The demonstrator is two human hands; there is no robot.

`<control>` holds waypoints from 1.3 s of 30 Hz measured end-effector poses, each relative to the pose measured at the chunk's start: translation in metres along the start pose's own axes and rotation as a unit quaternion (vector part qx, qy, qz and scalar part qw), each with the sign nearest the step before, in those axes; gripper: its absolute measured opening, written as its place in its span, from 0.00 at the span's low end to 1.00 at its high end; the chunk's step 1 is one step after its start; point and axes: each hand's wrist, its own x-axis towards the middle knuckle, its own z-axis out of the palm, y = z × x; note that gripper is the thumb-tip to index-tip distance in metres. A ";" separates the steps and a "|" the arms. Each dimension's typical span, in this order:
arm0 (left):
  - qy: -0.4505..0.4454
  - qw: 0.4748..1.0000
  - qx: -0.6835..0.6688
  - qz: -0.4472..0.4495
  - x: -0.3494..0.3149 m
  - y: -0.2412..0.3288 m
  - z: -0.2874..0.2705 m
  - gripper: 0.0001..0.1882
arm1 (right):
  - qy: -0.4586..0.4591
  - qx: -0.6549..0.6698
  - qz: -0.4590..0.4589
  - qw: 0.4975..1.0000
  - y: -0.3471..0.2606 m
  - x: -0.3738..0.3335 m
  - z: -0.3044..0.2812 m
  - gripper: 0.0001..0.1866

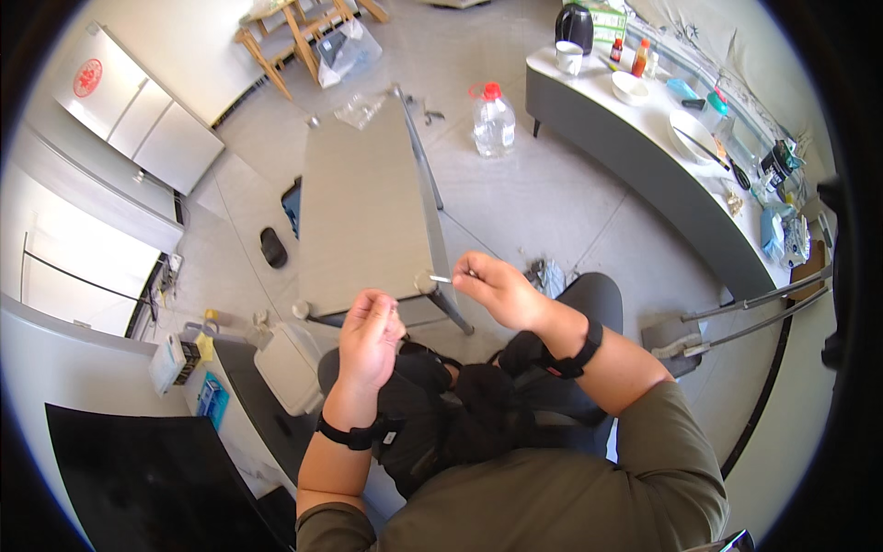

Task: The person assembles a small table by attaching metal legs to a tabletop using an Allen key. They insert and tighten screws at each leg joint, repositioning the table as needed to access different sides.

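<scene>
My right hand (pixel 498 290) pinches a thin, short, pale rod (pixel 441 279) that points left, over the near right corner of a grey rectangular table (pixel 368 198). What kind of rod it is, I cannot make out. Left of it, my left hand (pixel 370 339) is closed with thumb and fingers pressed together, near the table's front edge. Anything inside that hand is hidden. A gap separates the two hands. Round pale caps, such as the near left cap (pixel 301 310), sit at the table's corners, and dark legs show along its right side.
Crumpled clear plastic (pixel 361 110) lies on the table's far end. A big water bottle (pixel 494 120) with a red cap stands on the floor. On the right, a curved counter (pixel 635 138) carries bowls, a kettle and bottles. A dark slipper (pixel 273 247) lies left of the table.
</scene>
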 end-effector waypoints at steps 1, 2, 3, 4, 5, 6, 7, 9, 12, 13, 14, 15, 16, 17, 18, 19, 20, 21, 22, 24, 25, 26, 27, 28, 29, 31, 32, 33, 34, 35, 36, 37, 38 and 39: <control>-0.013 1.000 0.008 -0.026 -0.008 -0.009 0.004 0.06 | -0.020 0.021 0.037 0.999 0.004 -0.017 0.001 0.10; -0.008 0.999 0.019 -0.027 -0.016 -0.022 0.010 0.07 | -0.035 0.021 0.062 0.997 0.008 -0.030 0.006 0.09; -0.018 0.995 0.099 -0.018 -0.022 -0.031 0.012 0.07 | -0.063 0.060 0.069 0.994 0.012 -0.044 0.007 0.08; -0.028 0.987 0.159 -0.011 -0.028 -0.040 0.014 0.08 | -0.091 0.094 0.076 0.988 0.014 -0.059 0.009 0.07; -0.018 0.987 0.161 -0.011 -0.030 -0.048 0.016 0.09 | -0.102 0.109 0.108 0.983 0.017 -0.066 0.012 0.07; -0.012 0.988 0.151 -0.009 -0.032 -0.055 0.018 0.09 | -0.090 0.092 0.108 0.986 0.020 -0.071 0.014 0.07; -0.008 0.990 0.137 -0.008 -0.035 -0.060 0.019 0.10 | -0.079 0.085 0.097 0.988 0.022 -0.077 0.016 0.07; -0.026 0.994 0.094 -0.042 -0.038 -0.067 0.022 0.11 | -0.060 0.081 0.088 0.991 0.026 -0.081 0.016 0.07; -0.061 0.993 0.064 -0.074 -0.041 -0.071 0.027 0.13 | -0.035 0.072 0.082 0.993 0.030 -0.084 0.016 0.07; -0.067 0.993 0.069 -0.074 -0.041 -0.072 0.029 0.13 | -0.026 0.055 0.072 0.996 0.031 -0.084 0.016 0.08; -0.073 0.992 0.071 -0.071 -0.040 -0.073 0.030 0.12 | -0.017 0.038 0.061 0.997 0.032 -0.084 0.016 0.08; -0.073 0.994 0.061 -0.059 -0.040 -0.074 0.031 0.11 | -0.019 0.041 0.062 0.997 0.033 -0.084 0.016 0.08; -0.066 0.994 0.064 -0.057 -0.040 -0.075 0.031 0.11 | -0.022 0.044 0.064 0.997 0.034 -0.084 0.016 0.08; -0.059 0.994 0.068 -0.055 -0.040 -0.076 0.032 0.10 | -0.026 0.050 0.073 0.996 0.035 -0.084 0.015 0.09; -0.053 0.995 0.071 -0.053 -0.039 -0.076 0.032 0.10 | -0.028 0.059 0.063 0.996 0.036 -0.083 0.015 0.09; -0.030 0.996 0.068 -0.047 -0.040 -0.077 0.032 0.09 | -0.032 0.072 0.061 0.995 0.037 -0.083 0.015 0.09; -0.007 0.997 0.064 -0.041 -0.041 -0.079 0.032 0.08 | -0.039 0.082 0.077 0.993 0.038 -0.083 0.016 0.09; 0.014 0.998 0.058 -0.036 -0.042 -0.081 0.032 0.08 | -0.035 0.077 0.051 0.995 0.039 -0.083 0.016 0.10; -0.001 0.997 0.068 -0.032 -0.041 -0.082 0.031 0.07 | -0.032 0.068 0.043 0.996 0.040 -0.083 0.017 0.10; -0.031 0.996 0.086 -0.026 -0.040 -0.081 0.027 0.07 | -0.023 0.073 0.028 0.997 0.044 -0.083 0.020 0.11; -0.049 0.994 0.097 -0.025 -0.040 -0.081 0.026 0.07 | -0.024 0.078 0.033 0.996 0.047 -0.082 0.021 0.11; -0.047 0.991 0.121 -0.017 -0.041 -0.082 0.025 0.08 | -0.027 0.094 0.029 0.995 0.049 -0.082 0.022 0.11; -0.040 0.990 0.131 -0.032 -0.041 -0.083 0.025 0.09 | -0.042 0.109 0.038 0.992 0.051 -0.081 0.022 0.10; -0.033 0.989 0.137 -0.041 -0.041 -0.083 0.025 0.09 | -0.047 0.132 0.038 0.989 0.053 -0.080 0.022 0.10; -0.050 0.979 0.200 -0.005 -0.040 -0.082 0.025 0.10 | -0.053 0.163 0.031 0.985 0.053 -0.079 0.022 0.10; -0.081 0.942 0.320 0.065 -0.037 -0.073 0.026 0.12 | -0.078 0.231 0.055 0.968 0.053 -0.077 0.020 0.09; -0.089 0.941 0.310 0.099 -0.035 -0.060 0.025 0.14 | -0.067 0.263 0.025 0.962 0.052 -0.076 0.018 0.08; -0.078 0.932 0.323 0.146 -0.033 -0.045 0.024 0.15 | -0.061 0.288 0.034 0.955 0.051 -0.077 0.016 0.08; -0.058 0.921 0.326 0.207 -0.031 -0.027 0.023 0.15 | -0.061 0.312 0.047 0.947 0.050 -0.079 0.013 0.08; -0.033 0.876 0.388 0.284 -0.031 -0.003 0.022 0.15 | -0.059 0.342 0.085 0.934 0.049 -0.086 0.006 0.07; -0.046 0.836 0.410 0.361 -0.033 0.024 0.021 0.16 | -0.066 0.313 0.097 0.942 0.051 -0.086 0.002 0.08; -0.026 0.782 0.434 0.447 -0.034 0.047 0.022 0.20 | -0.043 0.287 0.124 0.949 0.054 -0.088 0.000 0.06; -0.023 0.731 0.496 0.468 -0.046 0.075 0.027 0.24 | -0.030 0.287 0.142 0.947 0.057 -0.088 -0.001 0.05; -0.013 0.717 0.438 0.541 -0.047 0.090 0.032 0.23 | -0.021 0.282 0.119 0.952 0.059 -0.090 -0.003 0.04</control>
